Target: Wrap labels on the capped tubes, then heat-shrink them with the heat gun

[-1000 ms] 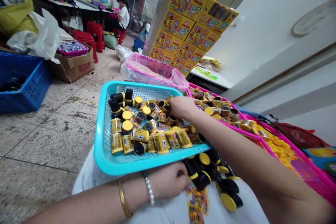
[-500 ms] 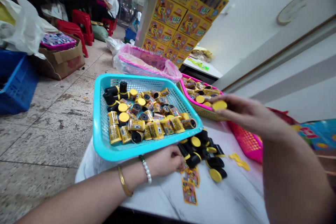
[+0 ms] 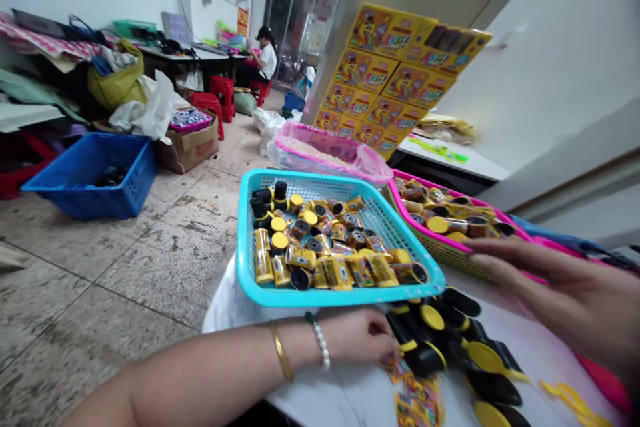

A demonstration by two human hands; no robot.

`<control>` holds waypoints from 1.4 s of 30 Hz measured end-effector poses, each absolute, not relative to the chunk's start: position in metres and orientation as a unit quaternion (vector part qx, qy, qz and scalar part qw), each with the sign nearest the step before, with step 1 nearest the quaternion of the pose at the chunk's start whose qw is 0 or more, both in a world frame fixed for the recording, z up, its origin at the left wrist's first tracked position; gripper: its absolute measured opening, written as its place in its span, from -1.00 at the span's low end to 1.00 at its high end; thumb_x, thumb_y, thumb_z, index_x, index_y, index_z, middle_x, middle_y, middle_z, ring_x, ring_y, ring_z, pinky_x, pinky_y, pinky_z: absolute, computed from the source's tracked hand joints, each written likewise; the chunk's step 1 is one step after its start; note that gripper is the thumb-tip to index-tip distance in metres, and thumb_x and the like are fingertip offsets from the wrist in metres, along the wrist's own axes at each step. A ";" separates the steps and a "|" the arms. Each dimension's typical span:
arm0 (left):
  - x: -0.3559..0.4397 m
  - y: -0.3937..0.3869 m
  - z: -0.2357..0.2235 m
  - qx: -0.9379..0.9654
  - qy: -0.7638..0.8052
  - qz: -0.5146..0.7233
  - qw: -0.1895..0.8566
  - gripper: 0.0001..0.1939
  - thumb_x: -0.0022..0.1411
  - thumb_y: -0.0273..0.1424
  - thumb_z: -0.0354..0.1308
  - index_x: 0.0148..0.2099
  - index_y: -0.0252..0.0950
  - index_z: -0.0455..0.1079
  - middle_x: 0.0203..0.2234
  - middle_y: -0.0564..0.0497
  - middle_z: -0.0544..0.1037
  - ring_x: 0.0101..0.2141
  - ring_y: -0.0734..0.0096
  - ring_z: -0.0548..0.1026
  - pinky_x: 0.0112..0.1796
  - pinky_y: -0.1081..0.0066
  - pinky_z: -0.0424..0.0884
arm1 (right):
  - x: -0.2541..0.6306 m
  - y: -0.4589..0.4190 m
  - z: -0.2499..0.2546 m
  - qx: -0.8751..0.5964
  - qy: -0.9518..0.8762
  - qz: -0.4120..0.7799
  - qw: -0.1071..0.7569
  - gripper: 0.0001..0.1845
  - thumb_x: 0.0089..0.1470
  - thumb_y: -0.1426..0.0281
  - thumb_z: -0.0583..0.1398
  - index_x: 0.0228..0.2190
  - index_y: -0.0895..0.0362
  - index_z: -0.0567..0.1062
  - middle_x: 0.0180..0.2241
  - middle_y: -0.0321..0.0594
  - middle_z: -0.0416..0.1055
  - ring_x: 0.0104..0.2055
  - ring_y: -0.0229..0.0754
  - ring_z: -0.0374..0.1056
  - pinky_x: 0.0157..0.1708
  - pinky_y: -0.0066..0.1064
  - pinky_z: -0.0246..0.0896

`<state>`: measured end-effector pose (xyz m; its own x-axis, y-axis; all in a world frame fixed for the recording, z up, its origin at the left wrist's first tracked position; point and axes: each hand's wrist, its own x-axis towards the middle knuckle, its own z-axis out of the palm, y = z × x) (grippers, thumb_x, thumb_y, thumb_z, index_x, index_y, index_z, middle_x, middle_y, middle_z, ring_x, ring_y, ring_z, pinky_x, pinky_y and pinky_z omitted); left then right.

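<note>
Along turquoise basket's front edge [image 3: 340, 300], left hand [image 3: 357, 337] curled at black canisters [image 3: 425, 353], grip unclear; right hand [image 3: 565, 287] open beside pink-rimmed tray [image 3: 425, 203].

A turquoise plastic basket [image 3: 340, 297] of yellow canisters [image 3: 335, 272] was set on the desk [image 3: 545, 340], with the left hand [image 3: 355, 337] beside black-capped canisters [image 3: 425, 333] and the right hand [image 3: 565, 287] spread near a pink-rimmed basket [image 3: 400, 197].

Glossy yellow plastic caps [image 3: 433, 317], matt turquoise plastic basket [image 3: 340, 298], smooth white tabletop [image 3: 545, 347]
</note>
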<state>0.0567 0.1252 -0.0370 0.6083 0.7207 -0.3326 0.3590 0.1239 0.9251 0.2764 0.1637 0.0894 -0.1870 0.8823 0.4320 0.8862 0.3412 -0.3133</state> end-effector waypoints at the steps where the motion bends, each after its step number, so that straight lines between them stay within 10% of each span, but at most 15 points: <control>1: 0.056 0.125 -0.037 0.646 0.419 0.144 0.622 -0.82 0.23 -0.36 0.16 -0.22 -0.36 0.53 -0.50 0.11 0.40 -0.47 0.53 0.27 -0.47 0.52 0.16 | 0.253 0.176 0.099 -0.548 -0.790 0.008 0.275 -0.71 0.07 -0.01 0.21 -0.27 -0.17 0.61 -0.33 -0.22 0.61 -0.35 0.04 0.53 -0.36 -0.11 0.46; 11: 0.057 0.128 -0.044 0.592 0.406 0.147 0.680 -0.89 0.20 -0.40 0.20 -0.33 -0.35 0.47 -0.43 0.07 0.49 -0.43 0.53 0.31 -0.37 0.53 0.29 | 0.027 0.286 0.062 -0.321 -0.945 -0.036 0.048 -0.51 0.05 0.44 0.21 0.06 0.10 0.43 0.05 0.02 0.37 -0.14 -0.01 0.45 -0.19 -0.24 0.36; 20: 0.058 0.127 -0.044 0.591 0.374 0.143 0.700 -0.83 0.14 -0.44 0.23 -0.45 -0.28 0.30 -0.54 0.12 0.37 -0.47 0.49 0.31 -0.41 0.48 0.27 | 0.021 0.288 0.020 -0.273 -0.942 0.010 0.193 -0.76 -0.03 0.60 0.06 -0.30 0.17 0.43 -0.11 0.02 0.34 -0.13 -0.07 0.34 -0.12 -0.28 0.28; 29: 0.055 0.130 -0.042 0.626 0.371 0.152 0.669 -0.87 0.16 -0.39 0.19 -0.42 -0.32 0.37 -0.51 0.09 0.40 -0.42 0.46 0.35 -0.36 0.47 0.31 | 0.004 0.280 0.017 -0.198 -0.970 0.038 0.137 -0.70 0.09 0.15 0.22 -0.26 0.12 0.51 -0.15 -0.06 0.35 -0.09 -0.02 0.27 0.04 -0.06 0.23; 42: 0.043 0.127 -0.033 0.684 0.338 0.181 0.620 -0.84 0.20 -0.40 0.07 -0.40 -0.34 0.40 -0.52 0.06 0.45 -0.43 0.45 0.34 -0.38 0.47 0.25 | 0.003 0.290 0.030 -0.311 -0.946 0.025 0.085 -0.73 0.08 0.22 0.26 -0.28 0.15 0.41 -0.18 -0.11 0.36 -0.12 -0.08 0.28 0.01 -0.22 0.21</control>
<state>0.0426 0.1265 -0.0333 0.7059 0.6874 -0.1710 0.2377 -0.0024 0.9713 0.0034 0.2901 0.0298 -0.7922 0.5928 0.1446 0.5845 0.8053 -0.0994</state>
